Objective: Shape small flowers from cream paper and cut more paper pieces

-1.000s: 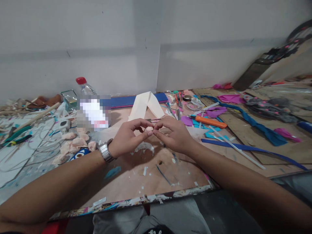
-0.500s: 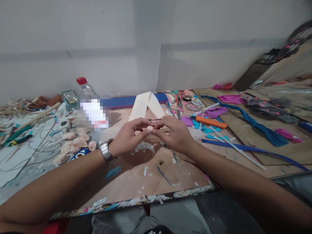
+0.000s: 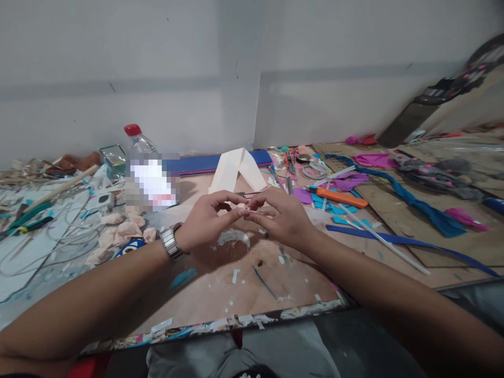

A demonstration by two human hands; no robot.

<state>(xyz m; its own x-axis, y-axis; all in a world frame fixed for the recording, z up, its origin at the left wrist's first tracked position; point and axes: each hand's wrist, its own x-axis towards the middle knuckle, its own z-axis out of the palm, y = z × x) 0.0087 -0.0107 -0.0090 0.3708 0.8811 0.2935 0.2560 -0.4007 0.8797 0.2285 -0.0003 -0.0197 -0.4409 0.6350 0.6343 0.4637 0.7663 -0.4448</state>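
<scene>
Fingertips of my left hand point(image 3: 214, 216) and my right hand point(image 3: 281, 216) meet over the middle of the table. Between them they pinch a small pale peach crumpled piece point(image 3: 243, 207), mostly covered by the fingers; its material is too small to make out. A watch with a metal band circles my left wrist. Just behind my hands a folded cream paper strip point(image 3: 228, 167) stands like an upside-down V. Below the fingers lies a clear, curled bit of tape or plastic point(image 3: 236, 237). Several peach crumpled pieces point(image 3: 125, 234) sit left of my left hand.
A red-capped bottle point(image 3: 133, 130) stands behind on the left. Green-handled pliers point(image 3: 29, 220) lie far left. At right are an orange cutter point(image 3: 340, 197), a blue strip point(image 3: 409, 239), a white stick point(image 3: 384, 239) and a twisted blue paper length point(image 3: 413, 202) on cardboard.
My hands stay in almost the same place. The fingers have shifted slightly around the peach piece, and less of it shows now.
</scene>
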